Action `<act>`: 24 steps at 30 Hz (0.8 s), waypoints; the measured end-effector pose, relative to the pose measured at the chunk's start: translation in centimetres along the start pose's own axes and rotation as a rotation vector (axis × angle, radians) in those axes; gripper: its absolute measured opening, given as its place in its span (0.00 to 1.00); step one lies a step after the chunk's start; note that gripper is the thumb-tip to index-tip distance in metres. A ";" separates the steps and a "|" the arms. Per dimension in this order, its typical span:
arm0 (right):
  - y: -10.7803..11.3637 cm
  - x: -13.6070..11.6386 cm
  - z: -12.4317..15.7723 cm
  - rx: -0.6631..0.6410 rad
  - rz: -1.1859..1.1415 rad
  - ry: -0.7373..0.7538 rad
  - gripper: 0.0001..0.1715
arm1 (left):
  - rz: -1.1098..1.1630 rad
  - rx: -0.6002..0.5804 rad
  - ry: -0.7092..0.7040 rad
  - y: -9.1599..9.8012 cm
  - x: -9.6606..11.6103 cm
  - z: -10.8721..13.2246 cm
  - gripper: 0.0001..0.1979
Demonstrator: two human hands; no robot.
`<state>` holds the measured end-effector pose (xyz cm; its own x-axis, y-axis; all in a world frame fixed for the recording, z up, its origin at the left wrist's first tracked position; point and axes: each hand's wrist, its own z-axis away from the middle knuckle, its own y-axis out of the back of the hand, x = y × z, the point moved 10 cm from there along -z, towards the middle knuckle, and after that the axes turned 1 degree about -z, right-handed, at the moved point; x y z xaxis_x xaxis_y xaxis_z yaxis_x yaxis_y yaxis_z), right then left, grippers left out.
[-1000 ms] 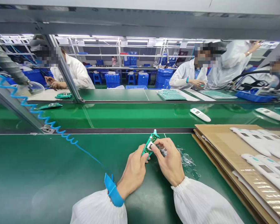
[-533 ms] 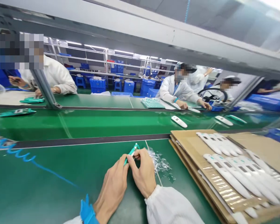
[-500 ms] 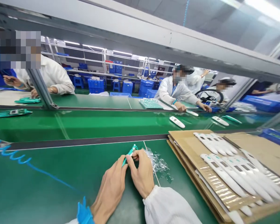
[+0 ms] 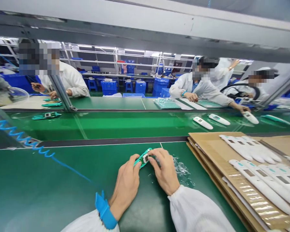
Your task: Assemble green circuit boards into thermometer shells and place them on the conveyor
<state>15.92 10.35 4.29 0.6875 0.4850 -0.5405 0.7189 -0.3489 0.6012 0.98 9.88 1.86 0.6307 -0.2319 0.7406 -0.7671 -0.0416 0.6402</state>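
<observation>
Circuit board (image 4: 143,158): green, with a small white part on it; held tilted between both hands, just above the bench's near edge-side mat.
Left hand (image 4: 125,185): nearly closed, the board's left end gripped between thumb and fingers.
Right hand (image 4: 164,170): fingers curled over the board's right end, which is held firmly.
Wrist strap (image 4: 103,211): blue, fastened around the left wrist.
Coiled cord (image 4: 21,133): blue, led from the strap toward the bench's far left.
Plastic wrap (image 4: 182,170): clear, crumpled, lying just beside the right hand.
Cardboard sheets (image 4: 203,141): stacked along the bench's right edge.
White casings (image 4: 251,148): laid in rows on the cardboard sheets.
</observation>
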 end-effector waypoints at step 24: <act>-0.1 -1.2 0.2 -0.085 0.221 0.138 0.11 | 0.152 -0.082 0.049 -0.7 -0.1 0.1 0.16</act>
<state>15.03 9.65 4.79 0.8021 0.5112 -0.3088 0.5377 -0.3932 0.7459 1.43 9.81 1.32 0.5148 -0.1819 0.8378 -0.8430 0.0703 0.5333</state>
